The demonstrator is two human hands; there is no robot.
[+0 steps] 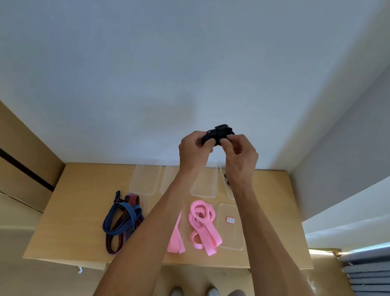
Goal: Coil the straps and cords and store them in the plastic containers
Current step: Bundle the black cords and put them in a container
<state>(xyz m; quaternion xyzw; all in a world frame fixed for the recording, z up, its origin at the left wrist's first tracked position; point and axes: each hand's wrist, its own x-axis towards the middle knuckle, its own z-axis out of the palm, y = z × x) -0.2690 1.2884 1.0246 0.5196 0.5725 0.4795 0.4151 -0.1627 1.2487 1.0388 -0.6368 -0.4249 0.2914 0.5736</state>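
While you raise both hands above the table (pixel 95 182), left hand (pixel 192 151) and right hand (pixel 240 156) together grip a black strap (pixel 219 134).

Black strap (pixel 219 135), pink straps (pixel 202 226), blue and red striped cords (pixel 122 221), tan table (pixel 81 206).

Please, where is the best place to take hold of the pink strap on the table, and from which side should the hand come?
Probably grip the pink strap at its looped far end, coming from above. There the band already curls into rings lying flat on the table, so fingers can pinch several turns together. The near ends trail loose and would probably unravel the coil if lifted first.
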